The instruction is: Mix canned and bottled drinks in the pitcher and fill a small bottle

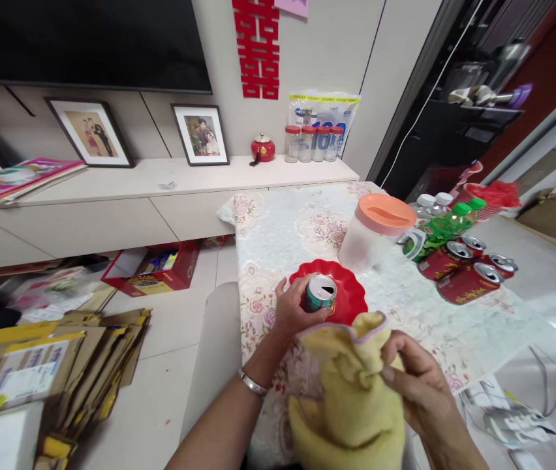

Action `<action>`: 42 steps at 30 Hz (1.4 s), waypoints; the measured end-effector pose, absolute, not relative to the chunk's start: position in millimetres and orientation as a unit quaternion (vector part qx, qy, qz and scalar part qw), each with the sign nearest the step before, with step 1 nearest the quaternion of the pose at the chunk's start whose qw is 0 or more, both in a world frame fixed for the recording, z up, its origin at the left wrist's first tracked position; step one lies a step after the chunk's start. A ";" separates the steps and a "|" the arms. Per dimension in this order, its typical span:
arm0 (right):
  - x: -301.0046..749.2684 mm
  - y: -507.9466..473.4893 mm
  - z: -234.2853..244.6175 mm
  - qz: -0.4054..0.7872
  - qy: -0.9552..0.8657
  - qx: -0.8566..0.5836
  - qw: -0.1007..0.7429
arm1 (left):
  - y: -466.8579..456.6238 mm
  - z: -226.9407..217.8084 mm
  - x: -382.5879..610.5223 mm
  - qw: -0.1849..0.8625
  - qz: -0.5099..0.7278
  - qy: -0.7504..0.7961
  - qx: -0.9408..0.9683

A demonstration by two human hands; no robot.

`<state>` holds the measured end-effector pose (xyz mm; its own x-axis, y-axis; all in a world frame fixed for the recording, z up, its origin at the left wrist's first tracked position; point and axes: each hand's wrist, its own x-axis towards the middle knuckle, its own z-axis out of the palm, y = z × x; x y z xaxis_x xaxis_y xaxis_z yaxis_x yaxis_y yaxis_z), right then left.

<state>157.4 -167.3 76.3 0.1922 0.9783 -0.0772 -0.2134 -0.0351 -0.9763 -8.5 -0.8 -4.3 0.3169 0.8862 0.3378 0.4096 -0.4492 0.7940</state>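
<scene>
My left hand (293,308) is wrapped round a green drink can (320,294) with an opened top. The can stands upright over the red scalloped plate (351,294), inside its rim; whether it touches the plate I cannot tell. My right hand (417,382) pinches the gathered upper part of a yellow cloth (351,391) with a purple edge. The cloth bunches up close to me, in front of the plate. Beyond the plate stands a frosted plastic jug (361,241) with an orange lid.
Several red drink cans (468,281) and green-capped bottles (447,225) stand at the right of the flowered tablecloth (288,228). A power strip (517,424) with cables lies lower right. Flattened cardboard boxes (96,365) fill the floor at left, near a red box (185,264).
</scene>
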 end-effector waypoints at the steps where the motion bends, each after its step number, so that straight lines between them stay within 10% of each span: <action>1: 162.3 -167.3 76.4 0.484 -0.366 -0.523 0.598 | -1.0 -3.9 -8.4 0.300 0.396 0.429 0.755; 11: 158.8 -121.1 113.3 -0.077 -0.650 -0.638 0.406 | -3.1 -3.4 -8.2 0.276 0.407 0.401 0.773; 29: 149.9 -66.3 96.0 0.017 -0.815 -0.548 0.187 | -2.3 -3.3 -11.5 0.284 0.389 0.390 0.785; 42: 150.0 -65.5 84.2 0.005 -0.778 -0.566 0.272 | -0.9 -8.4 -9.3 0.267 0.386 0.410 0.782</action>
